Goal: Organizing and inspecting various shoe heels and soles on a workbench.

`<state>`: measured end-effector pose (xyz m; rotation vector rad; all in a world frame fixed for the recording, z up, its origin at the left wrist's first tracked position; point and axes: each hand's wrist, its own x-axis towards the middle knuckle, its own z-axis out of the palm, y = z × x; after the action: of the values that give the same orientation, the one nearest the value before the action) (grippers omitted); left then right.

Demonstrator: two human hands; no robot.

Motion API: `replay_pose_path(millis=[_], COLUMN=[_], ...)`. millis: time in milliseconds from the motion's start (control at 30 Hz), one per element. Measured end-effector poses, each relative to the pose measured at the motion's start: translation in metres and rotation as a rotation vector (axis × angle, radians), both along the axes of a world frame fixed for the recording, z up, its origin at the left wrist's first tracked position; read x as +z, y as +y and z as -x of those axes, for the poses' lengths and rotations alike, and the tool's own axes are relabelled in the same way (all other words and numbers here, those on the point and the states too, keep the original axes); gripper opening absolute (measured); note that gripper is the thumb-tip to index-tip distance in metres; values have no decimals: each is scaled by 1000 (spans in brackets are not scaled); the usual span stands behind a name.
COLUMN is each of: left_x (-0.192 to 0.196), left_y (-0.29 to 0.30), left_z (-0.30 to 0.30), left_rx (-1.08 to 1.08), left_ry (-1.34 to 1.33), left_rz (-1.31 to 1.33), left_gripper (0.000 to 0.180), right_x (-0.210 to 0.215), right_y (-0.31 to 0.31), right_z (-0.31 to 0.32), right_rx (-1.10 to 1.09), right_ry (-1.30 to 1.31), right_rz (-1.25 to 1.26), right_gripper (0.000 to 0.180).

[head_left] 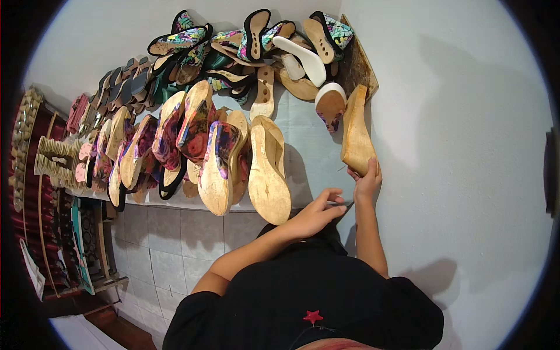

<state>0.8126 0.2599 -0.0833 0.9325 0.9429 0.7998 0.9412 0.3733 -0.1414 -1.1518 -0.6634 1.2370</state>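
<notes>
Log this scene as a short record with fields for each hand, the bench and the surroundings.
right hand: grips the lower end of a bare wooden wedge sole stood against the white wall
left hand: open, fingers spread, at the bench edge, holding nothing
bench: crowded with floral wedge sandals and loose soles
far end: heap of patterned uppers
left side: rack

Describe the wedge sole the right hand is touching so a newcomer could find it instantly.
Start at the white wall on the right. Leaning against it stands a bare wooden wedge sole, right hand at its lower end. Unlike the floral-strapped shoes to its left, it stands alone, strapless.
</notes>
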Motion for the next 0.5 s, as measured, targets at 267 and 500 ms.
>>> replay_pose_path(millis=[267, 500], left_x=[-41, -78], left_y=[17, 44], left_z=[-32, -53], left_rx=[335, 480], left_ry=[71, -149], left_rz=[343, 205], left_gripper=[83, 69], right_x=[-42, -5], right_y=[-44, -57], right_z=[-31, -33], right_rx=[40, 184], right_ry=[-197, -820], right_rz=[-16, -271], right_gripper=[33, 35])
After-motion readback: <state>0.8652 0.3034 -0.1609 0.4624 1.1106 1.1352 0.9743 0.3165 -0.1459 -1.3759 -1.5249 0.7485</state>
